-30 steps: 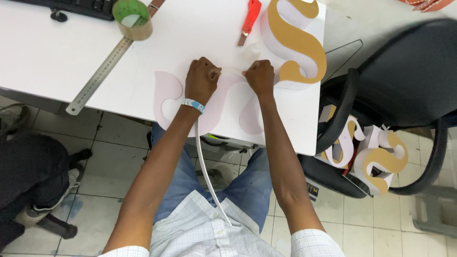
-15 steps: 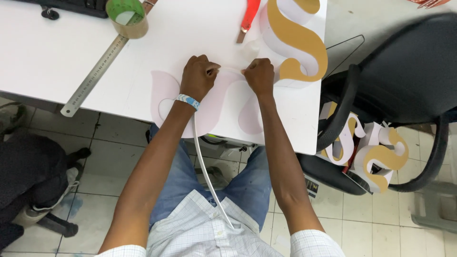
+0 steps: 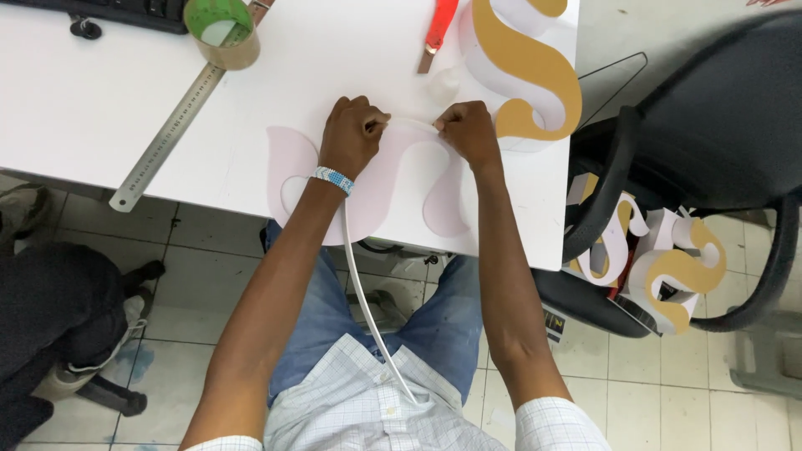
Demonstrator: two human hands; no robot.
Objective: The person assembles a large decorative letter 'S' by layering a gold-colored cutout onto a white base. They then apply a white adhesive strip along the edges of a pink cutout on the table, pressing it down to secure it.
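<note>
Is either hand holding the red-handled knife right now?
No. The red-handled knife lies alone on the table; the left hand and right hand pinch a white strip.

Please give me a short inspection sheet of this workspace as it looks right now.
Surface: white table, mostly bare at left.
Job's things: pale pink S-shaped cutout flat at table edge; white strip trails to lap.
Clutter: steel ruler, green tape roll, red-handled knife, gold-faced S letter.
Grips: left hand and right hand both pinch the strip.
Cables: nothing seen.
Surroundings: black chair, more letters, tiled floor.
</note>
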